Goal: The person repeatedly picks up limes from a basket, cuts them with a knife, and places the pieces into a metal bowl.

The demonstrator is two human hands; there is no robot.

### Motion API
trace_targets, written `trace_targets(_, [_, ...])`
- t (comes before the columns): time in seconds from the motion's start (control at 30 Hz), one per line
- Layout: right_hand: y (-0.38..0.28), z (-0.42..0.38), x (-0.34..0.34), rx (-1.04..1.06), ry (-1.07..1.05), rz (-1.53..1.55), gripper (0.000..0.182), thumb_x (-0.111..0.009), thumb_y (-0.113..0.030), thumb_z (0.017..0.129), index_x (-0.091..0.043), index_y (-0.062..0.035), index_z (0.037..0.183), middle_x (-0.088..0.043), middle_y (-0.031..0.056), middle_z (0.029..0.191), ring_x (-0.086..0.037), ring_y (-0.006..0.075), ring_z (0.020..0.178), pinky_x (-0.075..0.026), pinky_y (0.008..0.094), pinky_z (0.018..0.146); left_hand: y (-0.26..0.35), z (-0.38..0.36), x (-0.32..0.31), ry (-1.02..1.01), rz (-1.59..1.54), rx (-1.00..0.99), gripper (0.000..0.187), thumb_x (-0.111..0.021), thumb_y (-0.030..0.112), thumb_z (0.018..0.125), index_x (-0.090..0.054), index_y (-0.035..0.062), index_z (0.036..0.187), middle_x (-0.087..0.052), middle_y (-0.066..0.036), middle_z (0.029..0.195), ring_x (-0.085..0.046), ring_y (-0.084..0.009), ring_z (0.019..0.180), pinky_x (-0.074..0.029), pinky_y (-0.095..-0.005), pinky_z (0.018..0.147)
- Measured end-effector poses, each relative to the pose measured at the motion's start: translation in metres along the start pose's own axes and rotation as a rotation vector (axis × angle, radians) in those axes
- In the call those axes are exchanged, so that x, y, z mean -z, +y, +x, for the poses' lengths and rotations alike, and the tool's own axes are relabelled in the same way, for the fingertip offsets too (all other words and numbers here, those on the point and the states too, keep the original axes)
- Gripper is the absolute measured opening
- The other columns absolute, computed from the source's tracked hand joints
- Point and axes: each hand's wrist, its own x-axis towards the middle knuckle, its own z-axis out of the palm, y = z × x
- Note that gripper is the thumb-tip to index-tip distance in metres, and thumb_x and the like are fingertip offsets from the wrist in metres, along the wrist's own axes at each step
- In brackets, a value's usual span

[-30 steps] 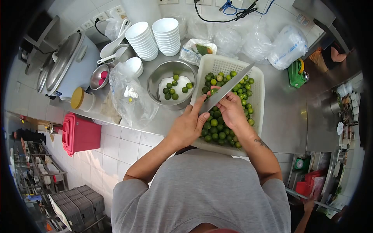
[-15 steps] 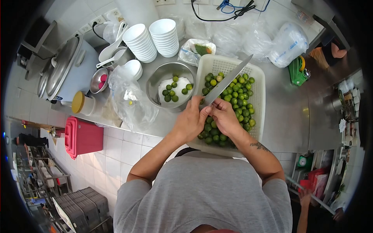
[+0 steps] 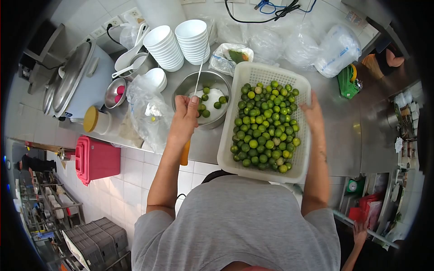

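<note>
My left hand (image 3: 184, 115) is closed around a knife; its thin blade (image 3: 199, 74) points up over the steel bowl (image 3: 228, 108) and its orange handle (image 3: 185, 154) shows below my fist. Several green limes (image 3: 205, 113) and something white lie in the bowl. My right hand (image 3: 313, 112) is at the right rim of a white plastic basket (image 3: 226, 151), thumb and fingers apart. Whether it presses on the rim is hard to tell. Many small limes (image 3: 266, 128), green to yellowish, fill the basket's middle.
Stacked white bowls (image 3: 158, 47), clear plastic bags (image 3: 151, 113) and a small bag of leaves (image 3: 233, 56) stand around the steel table (image 3: 337, 144). A large lidded pot (image 3: 81, 77) is at left. A pink bin (image 3: 97, 158) sits on the floor. Another person's hand (image 3: 360, 232) shows at lower right.
My hands have parted. The left has moved left with the knife, its blade now upright over the bowl; the right has moved to the basket's right rim. The basket has shifted slightly.
</note>
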Motion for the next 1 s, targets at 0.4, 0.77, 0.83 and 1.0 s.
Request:
trace_targets(0.4, [-0.03, -0.018, -0.029, 0.003, 0.071, -0.078, 0.062, -0.057, -0.006, 0.085, -0.037, 0.0002, 0.143, -0.052, 0.027, 0.13, -0.049, 0.0363, 0.125, -0.039, 0.0398, 0.104, -0.009, 0.013, 0.036, -0.068, -0.035, -0.061, 0.049, -0.039, 0.045, 0.102, -0.049, 0.0037, 0.126, -0.05, -0.002, 0.078, -0.046, -0.0077, 0.059, -0.037, -0.0226, 0.051])
trace_targets(0.77, [-0.08, 0.013, -0.09, 0.733, -0.39, -0.099, 0.037, -0.056, 0.004, 0.082, -0.06, -0.006, 0.117, -0.06, 0.0145, 0.108, -0.058, 0.0346, 0.102, -0.048, 0.0423, 0.089, 0.019, -0.016, 0.015, -0.077, -0.002, -0.222, 0.054, -0.038, 0.048, 0.102, -0.047, 0.0034, 0.131, -0.051, -0.001, 0.081, -0.047, -0.0071, 0.062, -0.036, -0.0209, 0.051])
trace_targets(0.83, [-0.082, 0.024, -0.109, 0.761, -0.5, -0.195, 0.037, -0.057, 0.005, 0.081, -0.06, -0.0055, 0.117, -0.06, 0.0141, 0.109, -0.058, 0.0349, 0.102, -0.048, 0.0425, 0.088, 0.026, -0.026, 0.007, -0.106, 0.001, -0.245, 0.054, -0.038, 0.047, 0.102, -0.045, 0.0026, 0.132, -0.051, -0.001, 0.081, -0.047, -0.0071, 0.063, -0.036, -0.0208, 0.052])
trace_targets(1.0, [-0.078, 0.029, -0.126, 0.653, -0.529, -0.207, 0.036, -0.059, 0.004, 0.083, -0.059, -0.0046, 0.118, -0.062, 0.0135, 0.108, -0.06, 0.0309, 0.099, -0.049, 0.0384, 0.088, 0.018, -0.049, -0.008, -0.182, 0.02, -0.214, 0.05, -0.039, 0.043, 0.103, -0.041, 0.0061, 0.137, -0.051, -0.001, 0.081, -0.046, -0.0071, 0.062, -0.037, -0.0209, 0.053])
